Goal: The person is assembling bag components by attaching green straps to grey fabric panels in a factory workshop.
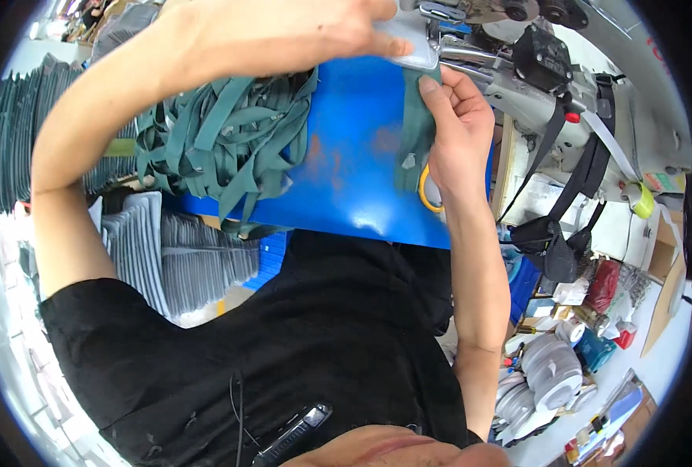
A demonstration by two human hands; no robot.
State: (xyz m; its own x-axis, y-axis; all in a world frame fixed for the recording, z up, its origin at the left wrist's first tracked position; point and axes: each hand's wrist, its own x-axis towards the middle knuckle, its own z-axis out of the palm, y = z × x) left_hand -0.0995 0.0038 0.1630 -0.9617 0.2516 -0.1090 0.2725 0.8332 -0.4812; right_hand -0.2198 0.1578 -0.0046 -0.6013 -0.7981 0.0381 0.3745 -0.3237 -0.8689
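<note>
At the top of the head view, a light grey fabric piece [417, 48] lies beside the metal foot of a sewing machine [470, 53]. My left hand [338, 29] reaches across from the left and grips the piece's left side, thumb over it; some of its fingers are cut off by the upper edge. Just below the machine foot, my right hand [461, 124] pinches a dark green fabric strip [417, 117] between thumb and fingers at the grey piece's lower corner. The strip trails down over the blue tabletop [353, 148]. Yellow-handled scissors [425, 191] lie beside my right wrist.
A tangled heap of green strips [229, 140] covers the table's left part. Stacks of dark green panels [19, 140] and grey panels [178, 257] stand further left. Black straps [583, 163] hang at the right, above cluttered shelving with white spools [552, 370].
</note>
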